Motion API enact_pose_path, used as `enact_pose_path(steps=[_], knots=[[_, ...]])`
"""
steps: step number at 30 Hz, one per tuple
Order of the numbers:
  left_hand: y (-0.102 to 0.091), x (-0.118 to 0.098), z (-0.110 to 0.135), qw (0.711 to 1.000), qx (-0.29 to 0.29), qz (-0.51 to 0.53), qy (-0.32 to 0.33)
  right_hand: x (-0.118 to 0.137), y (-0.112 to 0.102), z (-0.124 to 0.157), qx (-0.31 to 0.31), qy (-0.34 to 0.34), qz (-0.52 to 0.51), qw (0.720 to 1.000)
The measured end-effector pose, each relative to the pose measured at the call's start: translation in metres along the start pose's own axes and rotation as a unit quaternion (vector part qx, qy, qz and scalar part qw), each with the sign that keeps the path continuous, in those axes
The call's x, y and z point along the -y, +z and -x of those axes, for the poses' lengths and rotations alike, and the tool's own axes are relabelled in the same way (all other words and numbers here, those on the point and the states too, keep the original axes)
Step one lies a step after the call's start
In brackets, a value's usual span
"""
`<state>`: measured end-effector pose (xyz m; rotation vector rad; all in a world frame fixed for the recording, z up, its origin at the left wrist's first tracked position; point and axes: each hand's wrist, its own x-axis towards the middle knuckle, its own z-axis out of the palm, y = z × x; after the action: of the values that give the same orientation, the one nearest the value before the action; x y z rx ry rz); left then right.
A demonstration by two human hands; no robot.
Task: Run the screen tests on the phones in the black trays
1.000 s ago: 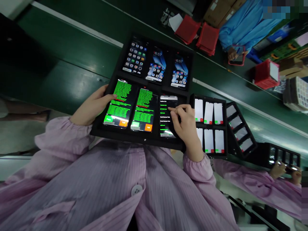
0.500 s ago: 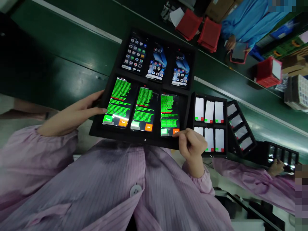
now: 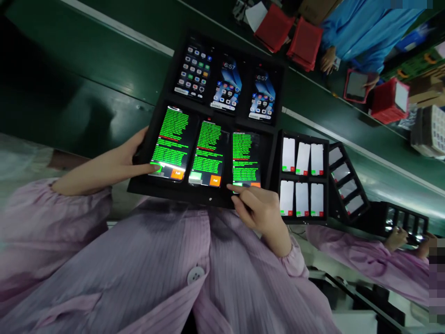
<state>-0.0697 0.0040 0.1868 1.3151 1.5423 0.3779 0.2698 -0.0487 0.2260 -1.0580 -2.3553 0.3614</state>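
My left hand [image 3: 116, 157] grips the left edge of a black phone tray [image 3: 181, 192], its thumb over the green button of the lower-left phone [image 3: 171, 139]. That phone, the lower-middle phone [image 3: 207, 150] and the lower-right phone [image 3: 246, 155] show green text with some red lines. In the upper row, one phone [image 3: 193, 72] displays app icons; another two phones [image 3: 225, 86] read 6:57. My right hand [image 3: 260, 206] holds nothing. Its index finger stretches out above the tray's front, between the lower-middle and lower-right phones, and the hand covers part of the latter's bottom.
Right of my tray is a second black tray [image 3: 304, 178] of white-screened phones, then an angled tray [image 3: 347, 181]. A co-worker's pink sleeve [image 3: 351, 250] reaches toward another tray. Across the green bench [image 3: 114, 74], a person in blue works by red stacks [image 3: 304, 44].
My right hand has moved left from the lower-right phone's orange button, its index finger now extended. My left thumb has slid inward onto the lower-left phone's green button.
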Motion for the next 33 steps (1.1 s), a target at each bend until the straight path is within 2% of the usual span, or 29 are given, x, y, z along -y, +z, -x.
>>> enact_pose_path(steps=[6,9,15,18,23,28,33], knots=[[0.002,0.004,-0.002,0.999,-0.001,0.022,0.023,0.009,0.036,-0.031,0.08,-0.057,0.007,0.995],[0.004,-0.001,0.0,0.997,-0.014,0.074,0.017,0.008,0.046,-0.039,0.076,-0.064,0.005,0.995],[0.005,-0.008,-0.001,0.98,-0.022,0.193,0.03,0.006,0.027,-0.028,-0.031,-0.055,-0.047,0.997],[0.003,-0.008,-0.003,0.98,-0.012,0.199,0.023,0.006,0.02,-0.019,-0.053,-0.03,-0.061,0.996],[0.001,-0.01,-0.003,0.984,-0.006,0.177,0.017,0.004,0.021,-0.011,-0.076,0.003,-0.078,0.994],[0.003,-0.01,-0.002,0.993,0.002,0.117,0.01,0.003,0.021,-0.009,-0.08,0.01,-0.074,0.994],[0.005,-0.012,-0.003,0.994,-0.002,0.108,0.0,0.004,0.022,-0.015,-0.024,0.006,-0.013,1.0]])
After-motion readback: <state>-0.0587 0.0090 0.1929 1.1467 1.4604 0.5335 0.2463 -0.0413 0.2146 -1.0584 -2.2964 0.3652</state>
